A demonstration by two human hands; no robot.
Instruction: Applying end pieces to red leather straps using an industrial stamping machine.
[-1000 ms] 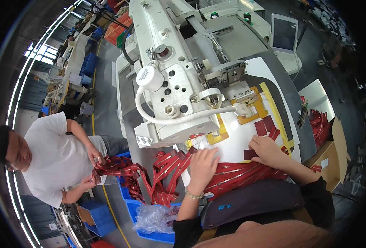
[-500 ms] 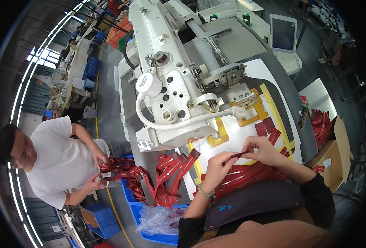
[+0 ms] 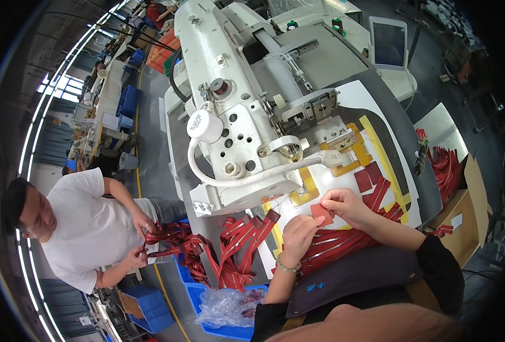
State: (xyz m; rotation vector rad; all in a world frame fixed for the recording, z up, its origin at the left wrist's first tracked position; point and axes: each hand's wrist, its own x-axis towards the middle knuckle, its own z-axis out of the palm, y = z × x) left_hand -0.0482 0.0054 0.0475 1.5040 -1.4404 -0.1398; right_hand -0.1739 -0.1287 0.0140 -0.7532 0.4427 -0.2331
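A large white sewing machine (image 3: 244, 108) fills the middle, its head reaching over the work surface. At its left stands a co-worker in a white shirt (image 3: 87, 222), both hands on a bundle of red strips (image 3: 175, 236). Under the machine's head a white sheet (image 3: 326, 186) lies flat, and along its near edge red zipper strips (image 3: 343, 244) are heaped in front of the person's body. A yellow frame (image 3: 356, 153) sits on the sheet, beyond the hands. The right hand (image 3: 346, 206) and the left hand (image 3: 299, 235) meet above the sheet's near edge, each with thumb and fingers closed in a pinch on the same piece. Just beyond the right hand, 2 dark red pieces (image 3: 370, 174) lie side by side on the sheet. Smallest is the red patch (image 3: 319, 212) between the hands, raised off the surface, the left fingers at its lower edge and the right ones at its upper right. It looks thin and light, probably flexible yet firm enough to keep its shape, perhaps a little slick, and hardly fragile. Opposite edges or corners seem the best hold, with 2 light pinches leaving its face uncovered and uncreased.
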